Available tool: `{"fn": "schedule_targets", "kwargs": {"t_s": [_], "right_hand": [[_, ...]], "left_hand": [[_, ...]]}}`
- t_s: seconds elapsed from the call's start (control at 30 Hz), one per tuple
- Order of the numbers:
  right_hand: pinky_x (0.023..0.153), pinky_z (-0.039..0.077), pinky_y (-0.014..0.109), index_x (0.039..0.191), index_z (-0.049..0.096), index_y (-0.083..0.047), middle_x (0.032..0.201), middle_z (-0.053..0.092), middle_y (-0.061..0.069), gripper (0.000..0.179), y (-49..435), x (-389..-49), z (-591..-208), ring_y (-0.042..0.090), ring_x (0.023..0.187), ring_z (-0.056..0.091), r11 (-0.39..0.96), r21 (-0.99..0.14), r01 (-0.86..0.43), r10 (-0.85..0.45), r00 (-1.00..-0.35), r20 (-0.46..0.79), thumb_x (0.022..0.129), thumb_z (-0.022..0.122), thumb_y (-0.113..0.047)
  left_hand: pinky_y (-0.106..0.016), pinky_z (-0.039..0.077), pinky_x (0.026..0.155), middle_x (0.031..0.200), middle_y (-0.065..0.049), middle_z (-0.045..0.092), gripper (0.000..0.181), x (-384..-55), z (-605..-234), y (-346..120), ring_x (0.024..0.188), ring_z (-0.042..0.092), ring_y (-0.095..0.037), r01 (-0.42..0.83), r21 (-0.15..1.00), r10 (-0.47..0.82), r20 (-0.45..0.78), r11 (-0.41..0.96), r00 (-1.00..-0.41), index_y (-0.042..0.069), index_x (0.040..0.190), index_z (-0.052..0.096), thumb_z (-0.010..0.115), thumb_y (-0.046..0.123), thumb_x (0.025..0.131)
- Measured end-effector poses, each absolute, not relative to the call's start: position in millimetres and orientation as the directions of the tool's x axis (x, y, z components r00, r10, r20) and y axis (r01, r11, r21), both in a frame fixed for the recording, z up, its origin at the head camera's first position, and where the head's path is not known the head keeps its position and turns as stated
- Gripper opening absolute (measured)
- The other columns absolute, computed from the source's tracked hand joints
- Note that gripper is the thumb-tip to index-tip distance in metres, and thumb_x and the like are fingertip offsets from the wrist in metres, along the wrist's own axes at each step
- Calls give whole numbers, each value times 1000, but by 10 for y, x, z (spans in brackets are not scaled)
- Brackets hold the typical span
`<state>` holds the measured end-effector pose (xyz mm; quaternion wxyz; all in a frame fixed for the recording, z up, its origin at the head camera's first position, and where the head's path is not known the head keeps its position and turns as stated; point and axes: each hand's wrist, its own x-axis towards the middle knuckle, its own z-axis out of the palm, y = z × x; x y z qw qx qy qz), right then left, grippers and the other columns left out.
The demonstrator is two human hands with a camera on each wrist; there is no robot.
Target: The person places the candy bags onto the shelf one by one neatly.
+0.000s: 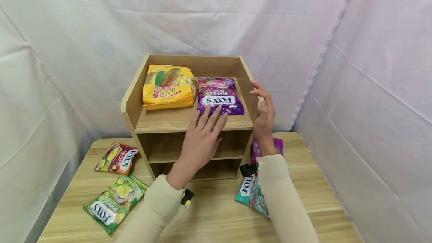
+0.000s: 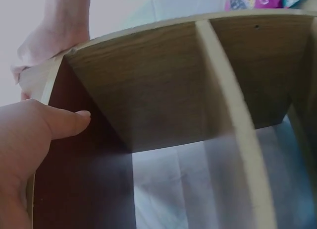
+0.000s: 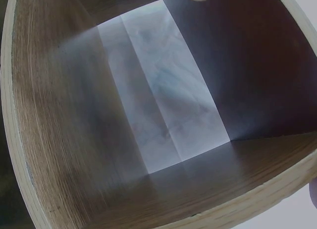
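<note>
Head view first: at far left on the wooden table (image 1: 209, 213) I have a red Fox's Fruits bag (image 1: 116, 158) with a green Fox's bag (image 1: 116, 202) just nearer me. Next comes the wooden shelf unit (image 1: 168, 123), its top tier bearing a yellow Lotte 100 bag (image 1: 170, 87) on the left. My left hand (image 1: 200, 141) reaches over the front edge, fingers nearly straight and slightly spread, their tips at the near edge of the purple Fox's Berries bag (image 1: 220, 95); it grasps nothing. That bag lies flat, right of the yellow one. On the table, a teal Fox's mint bag (image 1: 253, 194) lies partly under the right sleeve. My right hand (image 1: 264, 115) is beside the right side panel, fingers loosely extended, with nothing gripped that I can see. Behind its wrist sits a purple-pink bag (image 1: 278, 145). I'd judge shelving partly done: two bags up, four left below.
</note>
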<state>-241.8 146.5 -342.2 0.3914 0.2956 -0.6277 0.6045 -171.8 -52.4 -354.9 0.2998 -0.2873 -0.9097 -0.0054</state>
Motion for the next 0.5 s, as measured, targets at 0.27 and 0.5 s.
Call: {"fn": "schedule_targets", "kwargs": {"t_s": [0.27, 0.5], "right_hand": [[113, 19, 45, 107, 52, 12, 134, 46, 30, 36, 1400, -2276, -3294, 29, 137, 32, 82, -538, -839, 98, -531, 842, 92, 30, -12], [113, 19, 45, 106, 49, 15, 132, 43, 36, 33, 1349, -2117, -3158, 30, 137, 32, 83, -553, -829, 93, -546, 832, 90, 29, -7]], "left_hand": [[-49, 10, 115, 156, -15, 22, 79, -1612, -3680, -568, 144, 13, -33, 538, -138, 503, 597, 832, -625, 13, 151, 28, 69, 31, 86], [-51, 7, 115, 157, -13, 19, 79, -1472, -3761, -643, 144, 11, -31, 557, -102, 499, 596, 824, -629, 13, 153, 25, 67, 30, 88]]}}
